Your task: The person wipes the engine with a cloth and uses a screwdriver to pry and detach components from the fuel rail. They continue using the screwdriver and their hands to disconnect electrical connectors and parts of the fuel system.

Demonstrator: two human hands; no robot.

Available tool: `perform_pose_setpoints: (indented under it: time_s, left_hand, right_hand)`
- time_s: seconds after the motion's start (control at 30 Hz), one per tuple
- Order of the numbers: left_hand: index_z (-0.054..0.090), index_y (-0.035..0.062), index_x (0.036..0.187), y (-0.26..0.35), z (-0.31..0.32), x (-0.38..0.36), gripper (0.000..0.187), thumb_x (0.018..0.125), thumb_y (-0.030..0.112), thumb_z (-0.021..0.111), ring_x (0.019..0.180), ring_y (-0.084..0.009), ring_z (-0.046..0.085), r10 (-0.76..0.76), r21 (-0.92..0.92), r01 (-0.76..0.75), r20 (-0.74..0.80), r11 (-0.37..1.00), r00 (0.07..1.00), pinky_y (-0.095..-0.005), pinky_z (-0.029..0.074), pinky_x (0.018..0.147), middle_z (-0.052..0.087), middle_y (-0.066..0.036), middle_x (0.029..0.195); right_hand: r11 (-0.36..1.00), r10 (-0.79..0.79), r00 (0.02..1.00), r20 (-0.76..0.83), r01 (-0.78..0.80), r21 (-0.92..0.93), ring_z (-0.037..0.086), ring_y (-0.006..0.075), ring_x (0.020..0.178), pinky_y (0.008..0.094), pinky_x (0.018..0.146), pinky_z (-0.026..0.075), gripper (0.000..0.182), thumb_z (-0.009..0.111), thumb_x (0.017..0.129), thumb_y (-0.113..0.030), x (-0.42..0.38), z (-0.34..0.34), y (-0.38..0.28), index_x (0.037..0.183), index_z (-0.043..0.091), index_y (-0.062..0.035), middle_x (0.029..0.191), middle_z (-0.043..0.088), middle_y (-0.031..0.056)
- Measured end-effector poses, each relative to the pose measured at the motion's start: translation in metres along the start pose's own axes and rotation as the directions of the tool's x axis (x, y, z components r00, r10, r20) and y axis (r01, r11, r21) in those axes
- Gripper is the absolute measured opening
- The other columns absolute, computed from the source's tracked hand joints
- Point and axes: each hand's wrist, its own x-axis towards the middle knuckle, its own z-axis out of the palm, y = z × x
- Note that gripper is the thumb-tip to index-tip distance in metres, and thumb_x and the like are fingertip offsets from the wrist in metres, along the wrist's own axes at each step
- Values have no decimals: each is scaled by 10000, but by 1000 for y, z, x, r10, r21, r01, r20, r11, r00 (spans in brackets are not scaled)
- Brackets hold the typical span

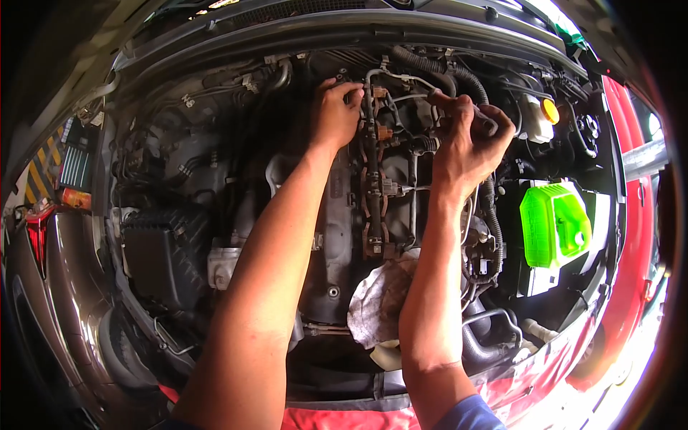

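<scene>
Both hands reach into an open engine bay. My left hand [335, 113] is at the upper middle, its fingers curled near the top of the long fuel rail [373, 172]; what its fingertips touch is hidden. To the right, my right hand [469, 136] has its fingers bent and pinched around a small, dark part by the hoses, too unclear to name. Between the two hands run thin pipes and orange-brown connectors [384, 133]. A crumpled grey-white rag [376, 297] lies on the engine below them, beside my right forearm.
A bright green plastic container [555, 226] stands at the right over the battery area. Behind it is a reservoir with a yellow cap [550, 111]. A black airbox [163, 258] sits at the left. Red cloth [351, 418] covers the front edge. Corrugated hoses [469, 86] run at the back.
</scene>
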Motion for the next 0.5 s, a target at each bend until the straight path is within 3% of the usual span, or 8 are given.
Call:
perform_pose_setpoints:
  time_s: [0.23, 0.33, 0.43, 0.5]
  left_hand:
    - [804, 107, 1179, -4, 0, 1, 232, 1004, 224, 708, 1309, -361, 599, 32, 21, -33, 33, 999, 999, -408, 472, 1097, 778, -144, 1167]
    - [808, 109, 1172, -1, -3, 2, 233, 1005, 235, 704, 1303, -367, 601, 29, 1, -29, 48, 1000, 998, -419, 465, 1105, 779, -141, 1166]
    - [807, 112, 1178, 1, -4, 2, 240, 1006, 242, 700, 1304, -371, 600, 21, -21, -20, 50, 1000, 999, -420, 465, 1105, 778, -139, 1171]
    - [807, 113, 1179, 1, -4, 2, 242, 1005, 246, 703, 1311, -371, 596, 15, -5, -14, 45, 1000, 999, -421, 465, 1105, 776, -138, 1176]
  right_hand:
    - [968, 96, 995, 29, -87, -236, 774, 156, 881, 259, 860, 551, 262, 711, 999, -176, -3, -1, -12, 1120, 531, -28, 890, 817, 106]
    - [913, 214, 977, 20, -193, -359, 776, 158, 863, 261, 840, 557, 256, 727, 987, -196, 1, -5, -13, 1077, 555, -29, 885, 817, 108]
    - [956, 69, 998, 5, -65, -287, 773, 165, 818, 275, 808, 567, 267, 747, 973, -215, 3, -10, -6, 1048, 576, -25, 875, 814, 118]
    - [959, 76, 997, -6, -75, -274, 771, 169, 799, 282, 801, 570, 278, 754, 967, -226, 6, -12, -3, 1048, 581, -24, 867, 812, 121]
